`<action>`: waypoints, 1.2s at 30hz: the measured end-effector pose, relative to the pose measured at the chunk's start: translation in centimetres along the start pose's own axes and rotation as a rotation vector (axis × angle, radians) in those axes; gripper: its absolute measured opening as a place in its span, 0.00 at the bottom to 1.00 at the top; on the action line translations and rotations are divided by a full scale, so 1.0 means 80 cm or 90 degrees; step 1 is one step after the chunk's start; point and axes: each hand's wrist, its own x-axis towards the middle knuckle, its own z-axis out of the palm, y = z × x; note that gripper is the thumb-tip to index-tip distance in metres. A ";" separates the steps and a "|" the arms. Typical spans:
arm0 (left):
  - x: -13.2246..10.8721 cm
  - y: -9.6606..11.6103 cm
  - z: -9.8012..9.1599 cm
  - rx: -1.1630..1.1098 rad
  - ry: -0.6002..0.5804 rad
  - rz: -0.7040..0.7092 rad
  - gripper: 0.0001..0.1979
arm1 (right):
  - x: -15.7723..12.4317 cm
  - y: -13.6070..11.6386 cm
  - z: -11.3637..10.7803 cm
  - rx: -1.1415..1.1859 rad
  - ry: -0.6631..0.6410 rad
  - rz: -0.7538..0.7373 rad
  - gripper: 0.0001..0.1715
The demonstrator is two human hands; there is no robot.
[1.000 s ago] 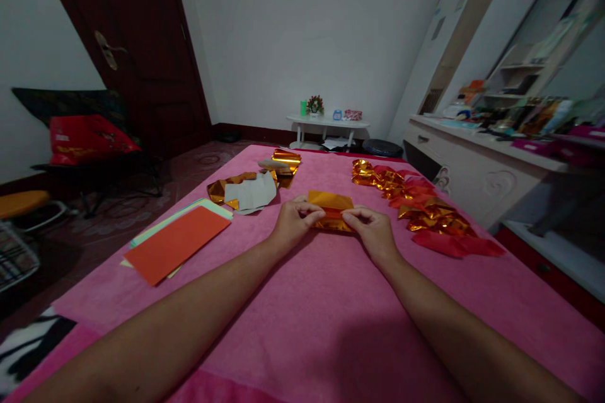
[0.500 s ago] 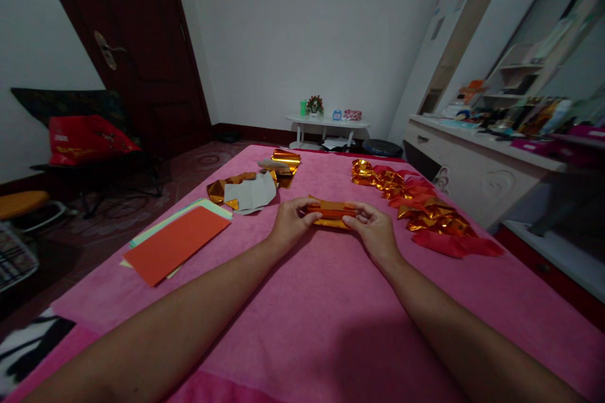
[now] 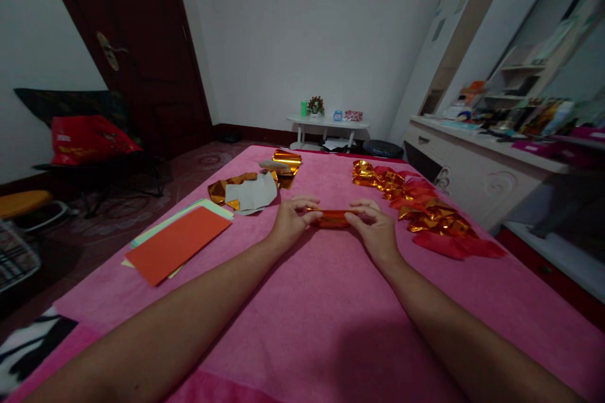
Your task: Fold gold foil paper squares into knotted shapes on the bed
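Observation:
A narrow roll of orange-gold foil paper (image 3: 333,220) lies level above the pink cloth, its two ends held in my hands. My left hand (image 3: 293,220) pinches the left end between thumb and fingers. At the right end, my right hand (image 3: 375,227) grips the same way, thumb in front and fingers behind. The fingertips hide both ends of the roll. Farther off on the left are a gold foil roll (image 3: 287,158) and crumpled gold foil with a pale grey sheet (image 3: 253,192). Gathered gold and red foil pieces (image 3: 428,214) lie to the right.
Orange and pastel paper sheets (image 3: 179,245) are stacked on the cloth (image 3: 302,321) at the left. Beyond it stands a small white table (image 3: 328,120) with a plant. A cluttered dresser (image 3: 482,141) is on the right, a chair with a red bag (image 3: 92,141) on the left.
The foil between my hands has gone from an opened, folded strip with a gold flap showing to a narrower closed roll. Both hands stay in nearly the same place.

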 end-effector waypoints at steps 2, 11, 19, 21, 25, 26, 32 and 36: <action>-0.001 0.001 0.001 -0.068 -0.024 -0.071 0.09 | -0.001 0.000 0.000 0.032 -0.016 0.033 0.10; -0.001 0.002 0.002 -0.140 0.016 -0.089 0.13 | -0.006 -0.002 -0.001 0.081 -0.015 0.056 0.09; -0.005 0.009 0.004 -0.081 0.000 -0.054 0.12 | -0.008 -0.012 -0.001 0.028 -0.054 0.006 0.08; -0.007 0.015 0.007 -0.050 -0.005 -0.025 0.10 | -0.008 -0.020 0.001 -0.012 -0.064 -0.026 0.07; -0.010 0.030 0.014 0.020 0.000 0.043 0.05 | -0.008 -0.039 0.008 -0.077 -0.064 -0.090 0.06; -0.010 0.032 0.016 0.032 0.003 0.053 0.05 | -0.008 -0.044 0.009 -0.094 -0.065 -0.104 0.07; -0.012 0.039 0.018 0.045 0.007 0.056 0.06 | -0.005 -0.057 0.009 -0.233 -0.076 -0.168 0.08; -0.014 0.044 0.020 0.093 -0.003 0.084 0.06 | -0.002 -0.067 0.006 -0.357 -0.088 -0.216 0.06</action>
